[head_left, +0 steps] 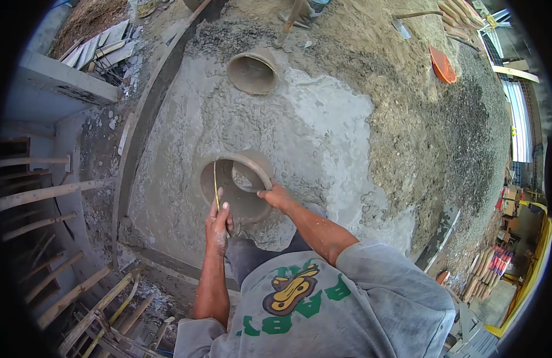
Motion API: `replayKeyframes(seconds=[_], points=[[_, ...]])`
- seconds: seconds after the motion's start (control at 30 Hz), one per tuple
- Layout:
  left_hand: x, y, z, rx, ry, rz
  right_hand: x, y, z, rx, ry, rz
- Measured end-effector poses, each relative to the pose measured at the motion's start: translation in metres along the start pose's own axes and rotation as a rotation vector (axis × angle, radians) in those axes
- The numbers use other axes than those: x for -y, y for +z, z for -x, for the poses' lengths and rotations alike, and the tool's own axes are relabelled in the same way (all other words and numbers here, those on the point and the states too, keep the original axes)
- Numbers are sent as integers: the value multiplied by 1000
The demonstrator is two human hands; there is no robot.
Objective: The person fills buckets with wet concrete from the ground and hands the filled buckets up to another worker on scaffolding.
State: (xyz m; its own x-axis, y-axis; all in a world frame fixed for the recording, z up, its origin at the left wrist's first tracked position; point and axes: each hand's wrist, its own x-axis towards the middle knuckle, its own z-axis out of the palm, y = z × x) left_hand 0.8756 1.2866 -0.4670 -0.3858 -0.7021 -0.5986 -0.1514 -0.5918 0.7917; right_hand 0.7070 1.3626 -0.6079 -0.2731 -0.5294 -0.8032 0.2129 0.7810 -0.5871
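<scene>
Near the middle of the head view lies a round grey pipe-like ring (258,171) on wet cement, with an opening in its inner wall. My left hand (218,219) is closed on a thin yellow measuring tape (216,190), which stretches across the left part of the ring's mouth to its far rim. My right hand (277,196) grips the ring's right rim, fingers outside and thumb inside. Farther off, a second, smaller round pipe (267,59) lies in the wet cement (338,110).
A long board edge (146,113) borders the cement on the left. Wooden poles (55,194) stick out at the far left. An orange scoop (444,65), a hoe (401,28) and gravel (461,137) are on the right. Stacked bags (487,271) lie at lower right.
</scene>
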Motion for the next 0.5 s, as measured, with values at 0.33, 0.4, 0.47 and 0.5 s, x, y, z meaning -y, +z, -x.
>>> replayKeyframes(seconds=[0.33, 0.4, 0.47, 0.5], points=[[128, 259, -106, 155, -298, 228, -116, -280, -114, -81, 148, 119], [168, 298, -157, 295, -439, 239, -145, -330, -131, -307, 96, 74], [217, 328, -209, 393, -510, 124, -154, -370, -146, -596, 23, 374], [253, 340, -235, 354, -501, 47, -160, -385, -159, -702, -46, 457]])
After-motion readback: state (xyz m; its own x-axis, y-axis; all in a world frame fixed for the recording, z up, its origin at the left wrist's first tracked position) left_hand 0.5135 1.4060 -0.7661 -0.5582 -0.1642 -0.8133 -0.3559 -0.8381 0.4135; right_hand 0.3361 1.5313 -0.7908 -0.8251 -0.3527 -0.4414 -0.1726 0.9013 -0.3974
